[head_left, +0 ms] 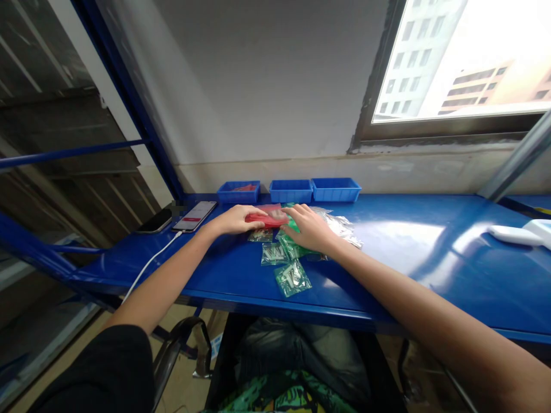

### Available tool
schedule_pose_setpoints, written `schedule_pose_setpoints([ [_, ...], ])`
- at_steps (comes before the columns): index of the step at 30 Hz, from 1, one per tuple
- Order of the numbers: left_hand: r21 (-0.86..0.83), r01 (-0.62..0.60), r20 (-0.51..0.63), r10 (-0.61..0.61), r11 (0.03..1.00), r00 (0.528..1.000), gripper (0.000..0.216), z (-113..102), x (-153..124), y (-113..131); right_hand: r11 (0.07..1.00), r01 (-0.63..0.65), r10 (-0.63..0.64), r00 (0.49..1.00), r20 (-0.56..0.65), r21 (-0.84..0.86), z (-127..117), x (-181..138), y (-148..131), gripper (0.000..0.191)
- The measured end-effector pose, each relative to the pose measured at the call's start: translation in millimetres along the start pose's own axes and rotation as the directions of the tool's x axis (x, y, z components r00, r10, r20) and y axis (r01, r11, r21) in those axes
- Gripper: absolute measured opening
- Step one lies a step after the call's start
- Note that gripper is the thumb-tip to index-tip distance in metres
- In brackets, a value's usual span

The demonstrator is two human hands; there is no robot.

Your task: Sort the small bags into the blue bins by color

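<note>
My left hand (238,219) and my right hand (309,226) meet over a red plastic bag (269,216) lying on the blue workbench (413,252). The fingers of both hands pinch the red bag's edge. Under my right hand lies a pile of green bags (287,248), and several small green bags of white parts (291,278) lie nearer to me. Clear bags (342,228) spread out to the right of my right hand.
Three blue trays (291,190) stand in a row against the wall; the left tray (238,191) holds something red. Two phones (194,215) lie at the left, one on a white cable (148,265). A white object (520,233) lies at the far right.
</note>
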State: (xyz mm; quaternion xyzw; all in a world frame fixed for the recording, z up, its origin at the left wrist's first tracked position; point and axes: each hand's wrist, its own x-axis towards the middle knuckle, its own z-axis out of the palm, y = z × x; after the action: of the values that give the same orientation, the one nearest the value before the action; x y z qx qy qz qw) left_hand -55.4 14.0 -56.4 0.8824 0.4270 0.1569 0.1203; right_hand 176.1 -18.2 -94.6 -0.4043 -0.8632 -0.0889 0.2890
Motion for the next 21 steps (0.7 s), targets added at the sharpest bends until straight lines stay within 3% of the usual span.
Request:
schedule_pose_setpoints([
  [3,-0.029,0.038,-0.010,-0.039,0.999,0.999,0.041,-0.3,-3.2,1.3,1.000,-0.013,0.013,1.000,0.014,0.003,0.1,0.1,0.4,0.037],
  [10,0.088,-0.084,-0.014,0.086,0.993,0.996,0.041,6.5,-1.3,4.7,1.000,-0.012,0.013,0.999,0.035,-0.010,1.6,-0.2,1.3,0.036],
  [18,0.058,0.080,-0.144,-0.071,0.995,0.987,0.031,6.0,-0.8,2.8,0.998,-0.049,0.048,0.998,0.034,0.041,1.5,0.0,1.1,0.037],
  [21,-0.057,0.072,-0.185,-0.082,0.996,0.979,0.029,6.5,0.3,5.2,0.990,-0.084,0.085,0.996,0.000,0.115,3.1,0.2,1.8,0.042],
])
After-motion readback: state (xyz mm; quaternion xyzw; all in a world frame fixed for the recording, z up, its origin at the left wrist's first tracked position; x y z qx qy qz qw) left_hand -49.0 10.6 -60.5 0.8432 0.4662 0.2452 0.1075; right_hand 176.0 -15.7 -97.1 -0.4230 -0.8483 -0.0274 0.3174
